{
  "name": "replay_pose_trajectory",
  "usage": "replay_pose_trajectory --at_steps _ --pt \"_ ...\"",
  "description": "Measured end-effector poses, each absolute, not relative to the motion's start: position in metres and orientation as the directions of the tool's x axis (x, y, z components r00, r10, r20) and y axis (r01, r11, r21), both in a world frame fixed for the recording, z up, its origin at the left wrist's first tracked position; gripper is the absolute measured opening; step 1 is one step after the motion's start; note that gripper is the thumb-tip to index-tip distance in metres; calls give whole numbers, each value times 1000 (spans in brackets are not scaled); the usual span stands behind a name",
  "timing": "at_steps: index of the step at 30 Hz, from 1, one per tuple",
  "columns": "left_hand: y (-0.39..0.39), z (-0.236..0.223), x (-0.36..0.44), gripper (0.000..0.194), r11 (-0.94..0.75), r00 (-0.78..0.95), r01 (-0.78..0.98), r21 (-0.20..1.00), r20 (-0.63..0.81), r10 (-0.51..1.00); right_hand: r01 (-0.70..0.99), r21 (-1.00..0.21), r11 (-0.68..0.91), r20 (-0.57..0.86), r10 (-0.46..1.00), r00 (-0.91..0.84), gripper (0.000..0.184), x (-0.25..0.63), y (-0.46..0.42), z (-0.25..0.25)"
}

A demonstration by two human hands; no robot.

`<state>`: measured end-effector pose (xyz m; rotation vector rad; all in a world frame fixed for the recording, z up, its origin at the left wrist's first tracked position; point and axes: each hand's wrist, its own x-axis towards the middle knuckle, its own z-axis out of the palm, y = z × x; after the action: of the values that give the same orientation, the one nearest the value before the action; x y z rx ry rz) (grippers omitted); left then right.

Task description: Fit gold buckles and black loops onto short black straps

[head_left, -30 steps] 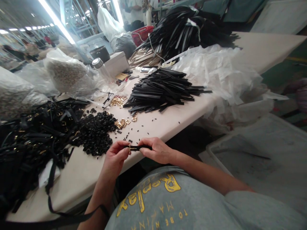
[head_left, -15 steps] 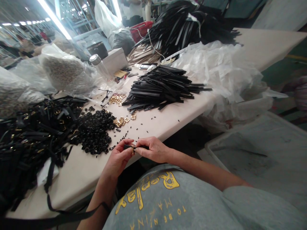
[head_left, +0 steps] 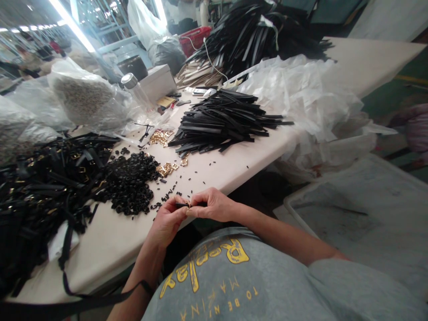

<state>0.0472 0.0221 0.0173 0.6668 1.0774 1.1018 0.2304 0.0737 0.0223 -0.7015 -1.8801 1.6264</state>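
At the table's front edge my left hand (head_left: 169, 217) and my right hand (head_left: 213, 205) meet, fingertips almost touching. Both pinch a short black strap (head_left: 181, 205), one hand on each side of a small gold buckle (head_left: 188, 204) that is mostly hidden by my fingers. Just beyond my left hand lies a heap of small black loops (head_left: 130, 183). Loose gold buckles (head_left: 167, 169) rest behind that heap, with a second group of them farther back. Past my right hand is a pile of flat black straps (head_left: 220, 120).
Black straps with gold buckles (head_left: 40, 178) crowd the table's left side. Behind stand filled plastic bags (head_left: 82, 96), a clear bottle (head_left: 132, 84) and a white box (head_left: 158, 82). White plastic sheeting (head_left: 301, 89) hangs over the right edge, above a pale bin (head_left: 351, 214).
The buckle sits lower between my fingertips and shows less. My hands stay together at nearly the same spot; the whole view has shifted slightly.
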Motion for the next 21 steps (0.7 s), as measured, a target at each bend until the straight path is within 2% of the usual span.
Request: replay_pose_trajectory --at_steps 3,5,10,14,17,21 --pt "22 24 49 30 363 78 -344 866 -359 930 68 -988 142 44 667 -743 29 231 75 20" --pt "21 26 47 28 377 71 -319 870 -374 925 102 -970 219 72 665 -743 31 232 76 23" --pt "17 23 43 27 380 73 -317 869 -377 923 233 -872 431 146 683 -716 18 233 72 30" --pt "16 18 47 24 369 38 -309 876 -376 926 313 -778 545 216 699 -682 17 230 68 28" --pt "19 18 47 24 335 -20 -304 892 -357 934 275 -811 516 225 710 -668 13 231 68 25" --pt "22 21 42 25 269 -129 -299 916 -318 939 192 -909 370 157 731 -665 10 237 71 25"
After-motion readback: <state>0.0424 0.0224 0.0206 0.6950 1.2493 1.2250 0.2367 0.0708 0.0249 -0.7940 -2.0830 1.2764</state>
